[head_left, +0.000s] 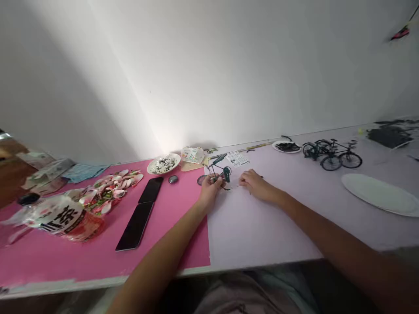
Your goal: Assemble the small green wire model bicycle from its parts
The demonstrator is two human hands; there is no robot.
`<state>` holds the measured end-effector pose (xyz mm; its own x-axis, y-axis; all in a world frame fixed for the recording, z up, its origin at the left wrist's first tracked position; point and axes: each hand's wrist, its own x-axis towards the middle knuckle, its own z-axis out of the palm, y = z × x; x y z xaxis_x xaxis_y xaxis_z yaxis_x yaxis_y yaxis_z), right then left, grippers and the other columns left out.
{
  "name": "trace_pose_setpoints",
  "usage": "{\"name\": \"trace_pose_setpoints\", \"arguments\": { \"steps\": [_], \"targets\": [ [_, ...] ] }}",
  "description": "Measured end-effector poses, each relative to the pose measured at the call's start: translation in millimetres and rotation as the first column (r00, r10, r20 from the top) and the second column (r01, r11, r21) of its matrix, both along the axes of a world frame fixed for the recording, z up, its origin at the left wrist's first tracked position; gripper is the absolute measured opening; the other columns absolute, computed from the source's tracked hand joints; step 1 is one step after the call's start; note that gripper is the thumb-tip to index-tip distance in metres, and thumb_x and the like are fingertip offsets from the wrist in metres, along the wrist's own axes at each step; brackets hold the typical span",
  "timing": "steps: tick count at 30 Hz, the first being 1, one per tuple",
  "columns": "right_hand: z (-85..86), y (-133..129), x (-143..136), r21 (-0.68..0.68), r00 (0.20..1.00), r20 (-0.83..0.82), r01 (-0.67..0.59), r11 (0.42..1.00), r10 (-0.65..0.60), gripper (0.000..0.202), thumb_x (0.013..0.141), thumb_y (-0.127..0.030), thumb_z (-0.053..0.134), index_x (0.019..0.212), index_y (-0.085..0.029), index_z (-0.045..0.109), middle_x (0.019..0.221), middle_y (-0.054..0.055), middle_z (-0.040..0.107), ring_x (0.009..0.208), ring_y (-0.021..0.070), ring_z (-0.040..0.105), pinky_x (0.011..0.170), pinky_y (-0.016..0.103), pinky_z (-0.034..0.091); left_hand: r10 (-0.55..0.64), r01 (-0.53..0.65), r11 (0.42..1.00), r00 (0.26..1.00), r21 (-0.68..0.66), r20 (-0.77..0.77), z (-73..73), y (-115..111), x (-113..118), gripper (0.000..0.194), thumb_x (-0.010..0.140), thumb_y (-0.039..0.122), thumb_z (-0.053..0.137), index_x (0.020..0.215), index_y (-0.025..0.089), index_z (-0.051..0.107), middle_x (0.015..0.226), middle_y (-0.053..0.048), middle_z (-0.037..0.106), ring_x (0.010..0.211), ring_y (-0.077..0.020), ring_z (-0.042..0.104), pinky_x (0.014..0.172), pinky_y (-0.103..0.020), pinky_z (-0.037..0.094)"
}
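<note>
Forearms (170, 233) | left fingers (214, 180) pinch model bicycle (218, 167) at near edge | right fingers (245, 178) bunched, apart, grip unclear

Plate (381, 194) lies right, phones (139, 218) left on the table (255, 235)

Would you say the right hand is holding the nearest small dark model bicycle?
No, the left hand holds the bicycle, while the right hand is apart from it.

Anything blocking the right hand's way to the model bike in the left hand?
Nothing visible stands between the right hand and the model bike, held in the left hand. The gap shows pale tabletop and tiny bits too small to identify.
</note>
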<state>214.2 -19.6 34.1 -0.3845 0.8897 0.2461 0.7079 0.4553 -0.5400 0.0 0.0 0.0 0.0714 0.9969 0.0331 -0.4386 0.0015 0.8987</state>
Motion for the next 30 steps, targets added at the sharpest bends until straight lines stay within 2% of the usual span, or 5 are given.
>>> {"name": "trace_pose_setpoints", "arguments": {
  "steps": [4, 9, 12, 22, 30],
  "targets": [
    [-2.0, -5.5, 4.2, -0.083, 0.992, -0.120, 0.019, 0.996, -0.029, 0.018, 0.097, -0.027, 0.044, 0.082, -0.023, 0.053, 0.096, 0.006, 0.064, 0.090, 0.0219, 0.056, 0.079, 0.033, 0.044, 0.005, -0.005, 1.000, 1.000, 0.014, 0.007, -0.3, -1.9, 2.3, 0.067, 0.058, 0.046, 0.098, 0.097, 0.021, 0.049, 0.096, -0.002, 0.073, 0.081, -0.0137, 0.072, 0.096, -0.041, 0.057],
    [-8.7, -10.5, -2.0, -0.259, 0.988, -0.153, -0.068, 0.963, 0.028, 0.029, 0.104, -0.049, 0.042, 0.098, -0.025, 0.057, 0.071, -0.002, 0.061, 0.069, 0.0190, 0.055, 0.069, 0.031, 0.041, -0.006, 0.008, 0.999, 0.998, 0.033, -0.058, -1.1, -5.6, 6.2, 0.066, 0.064, 0.050, 0.094, 0.101, 0.023, 0.045, 0.102, -0.004, 0.074, 0.083, -0.0164, 0.074, 0.091, -0.043, 0.061],
    [-12.7, -12.4, -7.4, -0.289, 0.986, -0.158, -0.094, 0.953, 0.049, 0.036, 0.104, -0.055, 0.041, 0.102, -0.024, 0.060, 0.067, -0.002, 0.059, 0.064, 0.0181, 0.054, 0.065, 0.030, 0.040, -0.030, 0.034, 0.998, 0.996, 0.049, -0.088, -2.3, -6.8, 8.1, 0.066, 0.065, 0.051, 0.093, 0.101, 0.023, 0.045, 0.104, -0.005, 0.074, 0.082, -0.0167, 0.074, 0.086, -0.040, 0.062],
    [-15.7, -12.7, -10.5, -0.308, 0.969, -0.248, -0.078, 0.948, -0.001, 0.038, 0.102, -0.058, 0.046, 0.094, -0.023, 0.057, 0.067, -0.003, 0.056, 0.061, 0.0169, 0.049, 0.061, 0.030, 0.037, -0.060, 0.079, 0.990, 0.985, 0.117, -0.161, 0.5, -11.5, 7.4, 0.061, 0.069, 0.054, 0.089, 0.101, 0.021, 0.049, 0.105, -0.006, 0.073, 0.079, -0.0151, 0.073, 0.082, -0.036, 0.061],
    [-23.0, -8.3, -12.1, -0.225, 0.969, -0.247, -0.041, 0.974, -0.016, 0.035, 0.100, -0.054, 0.048, 0.092, -0.022, 0.059, 0.080, 0.001, 0.061, 0.070, 0.0181, 0.052, 0.065, 0.030, 0.038, -0.037, 0.074, 0.985, 0.973, 0.156, -0.227, 0.6, -12.2, 8.3, 0.055, 0.075, 0.053, 0.085, 0.102, 0.022, 0.048, 0.101, -0.003, 0.069, 0.080, -0.0149, 0.072, 0.079, -0.033, 0.060]
  ]
}}
